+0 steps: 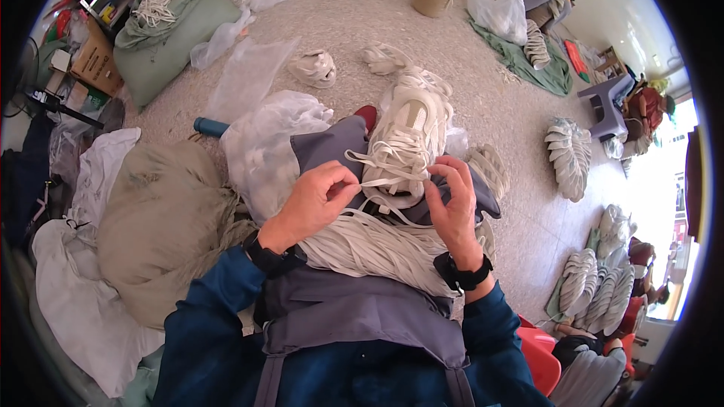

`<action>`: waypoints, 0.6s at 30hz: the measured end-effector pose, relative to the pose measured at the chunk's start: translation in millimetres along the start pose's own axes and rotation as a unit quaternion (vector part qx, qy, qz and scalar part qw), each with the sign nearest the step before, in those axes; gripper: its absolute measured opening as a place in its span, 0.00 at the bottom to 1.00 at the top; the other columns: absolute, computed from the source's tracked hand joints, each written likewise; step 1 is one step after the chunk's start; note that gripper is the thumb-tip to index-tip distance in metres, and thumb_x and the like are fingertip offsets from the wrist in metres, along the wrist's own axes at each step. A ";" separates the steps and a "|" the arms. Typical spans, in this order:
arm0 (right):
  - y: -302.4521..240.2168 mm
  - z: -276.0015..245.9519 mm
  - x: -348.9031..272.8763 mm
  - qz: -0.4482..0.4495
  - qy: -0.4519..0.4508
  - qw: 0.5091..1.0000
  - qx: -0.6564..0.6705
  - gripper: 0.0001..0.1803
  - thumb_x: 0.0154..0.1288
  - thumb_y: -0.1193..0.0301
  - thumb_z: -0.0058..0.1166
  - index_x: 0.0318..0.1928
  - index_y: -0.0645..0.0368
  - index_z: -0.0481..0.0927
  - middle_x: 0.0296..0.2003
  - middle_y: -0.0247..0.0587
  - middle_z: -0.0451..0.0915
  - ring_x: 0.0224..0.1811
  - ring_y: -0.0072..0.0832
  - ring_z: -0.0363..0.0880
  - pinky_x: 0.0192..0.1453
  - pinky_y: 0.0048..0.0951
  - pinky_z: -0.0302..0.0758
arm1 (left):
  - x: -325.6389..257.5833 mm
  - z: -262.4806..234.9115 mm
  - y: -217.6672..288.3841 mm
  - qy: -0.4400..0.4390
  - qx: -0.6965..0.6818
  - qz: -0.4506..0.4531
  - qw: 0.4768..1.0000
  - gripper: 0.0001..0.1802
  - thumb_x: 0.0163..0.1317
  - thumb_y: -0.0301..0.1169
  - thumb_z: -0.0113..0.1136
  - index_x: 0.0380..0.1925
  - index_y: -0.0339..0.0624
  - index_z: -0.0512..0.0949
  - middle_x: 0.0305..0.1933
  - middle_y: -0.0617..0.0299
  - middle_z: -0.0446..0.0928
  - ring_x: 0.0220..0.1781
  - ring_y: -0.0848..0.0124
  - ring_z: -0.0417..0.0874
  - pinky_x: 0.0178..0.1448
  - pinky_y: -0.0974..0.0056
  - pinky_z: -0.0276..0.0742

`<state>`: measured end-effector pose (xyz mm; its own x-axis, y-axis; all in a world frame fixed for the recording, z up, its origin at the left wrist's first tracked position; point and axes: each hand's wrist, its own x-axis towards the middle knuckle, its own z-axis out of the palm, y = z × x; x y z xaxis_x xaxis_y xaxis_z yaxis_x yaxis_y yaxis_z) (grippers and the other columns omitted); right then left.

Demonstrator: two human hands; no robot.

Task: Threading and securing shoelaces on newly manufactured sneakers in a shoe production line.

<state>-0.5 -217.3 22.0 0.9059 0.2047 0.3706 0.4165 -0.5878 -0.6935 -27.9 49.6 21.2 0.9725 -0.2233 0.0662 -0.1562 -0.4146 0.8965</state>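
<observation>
A cream-white sneaker [411, 124] lies across my lap between my hands, its opening toward me and its toe pointing away. Loose white laces loop over its tongue and eyelets. My left hand [320, 197] is closed at the shoe's left side, thumb and forefinger pinching a white shoelace [371, 183]. On the right side of the shoe, my right hand [455, 207] holds lace between curved forefinger and thumb; the exact pinch is small. Below the shoe, a thick bundle of white laces [377, 251] lies over my grey apron [362, 316].
Other pale shoes [314, 68] lie on the floor ahead. Clear plastic bags [268, 143] and a tan cloth sack [162, 215] sit to my left, a green sack [170, 41] beyond. Rows of shoes [569, 158], a grey stool [605, 105] and people working are to the right.
</observation>
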 end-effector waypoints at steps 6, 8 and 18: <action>17.6 8.4 -6.9 0.002 -0.039 0.999 -0.025 0.13 0.58 0.81 0.62 0.45 0.63 0.79 0.54 0.53 0.76 0.55 0.50 0.76 0.60 0.42 0.73 | 13.7 11.8 9.3 -0.043 -0.307 0.015 0.951 0.08 0.74 0.28 0.57 0.36 0.35 0.79 0.57 0.54 0.78 0.44 0.73 0.84 0.52 0.65 0.81; 15.9 10.9 -5.5 0.016 -0.034 0.999 -0.015 0.13 0.58 0.81 0.62 0.44 0.63 0.79 0.54 0.54 0.76 0.56 0.51 0.75 0.60 0.42 0.73 | 17.9 13.0 24.7 -0.084 -0.428 -0.025 0.900 0.09 0.75 0.30 0.56 0.36 0.36 0.78 0.59 0.50 0.78 0.49 0.67 0.87 0.55 0.63 0.82; 13.5 17.2 0.4 -0.007 -0.052 0.996 -0.072 0.15 0.52 0.75 0.69 0.37 0.63 0.75 0.54 0.54 0.74 0.54 0.52 0.73 0.60 0.46 0.70 | 11.9 15.2 -16.0 -0.080 -0.245 -0.166 0.952 0.13 0.72 0.37 0.59 0.33 0.38 0.79 0.31 0.65 0.80 0.26 0.79 0.76 0.36 0.71 0.77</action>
<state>6.7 -211.7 2.1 0.9059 0.2901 0.3086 0.4215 -0.6891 -0.5894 -16.5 40.2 0.9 0.9089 -0.3001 -0.2895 0.2933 -0.0336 0.9554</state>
